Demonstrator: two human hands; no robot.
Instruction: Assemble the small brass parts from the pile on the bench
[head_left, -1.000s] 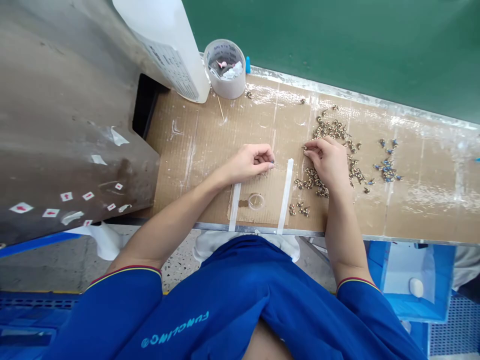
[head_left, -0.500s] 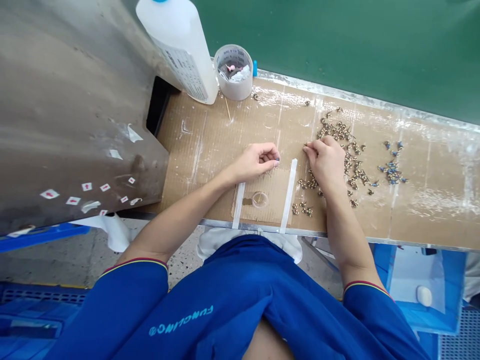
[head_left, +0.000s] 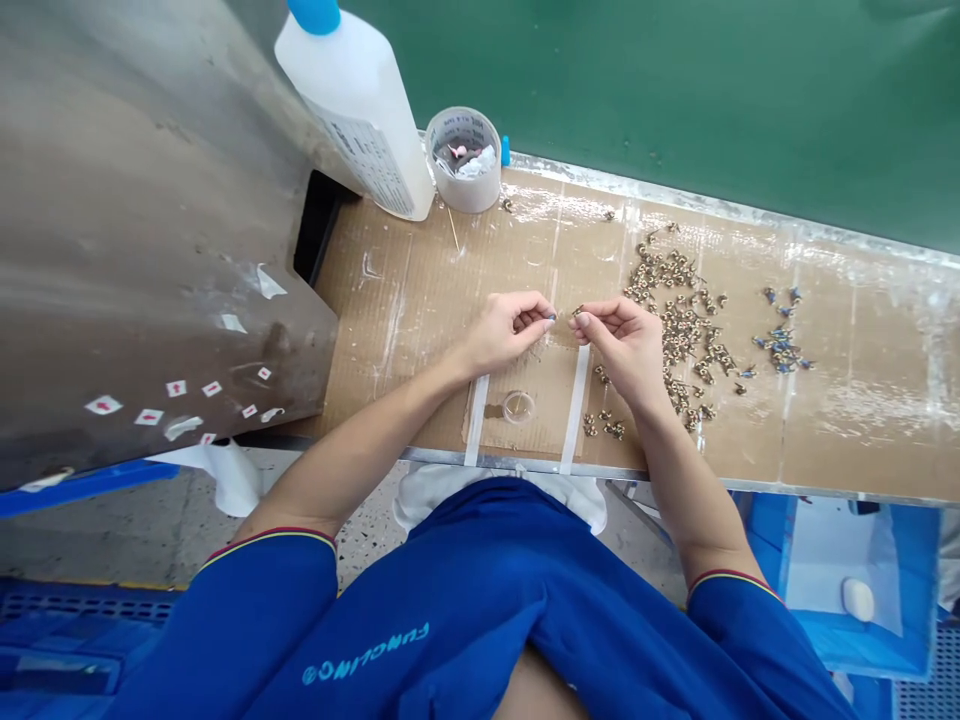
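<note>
My left hand (head_left: 510,328) pinches a tiny blue piece (head_left: 552,317) between thumb and forefinger. Facing it, a short gap away, my right hand (head_left: 624,345) is closed on a small brass-coloured metal part (head_left: 577,312). Both hands hover over the cardboard-covered bench (head_left: 420,330). Right of my right hand spreads a pile of similar brass-coloured parts (head_left: 679,330). Farther right lies a smaller cluster of parts with blue on them (head_left: 782,352). Below my hands, a small clear round dish (head_left: 518,407) rests on a cardboard piece held by white tape strips (head_left: 576,410).
A white bottle with a blue cap (head_left: 360,120) stands at the back left, beside a tape-roll cup (head_left: 465,190) with scraps inside. A thin stick (head_left: 453,230) leans near it. A metal panel (head_left: 150,230) borders the left, a green surface (head_left: 675,90) the back.
My right hand has moved left from the pile toward my left hand, carrying a small brass-coloured part. My left hand has stayed nearly in place. The camera view has shifted slightly.
</note>
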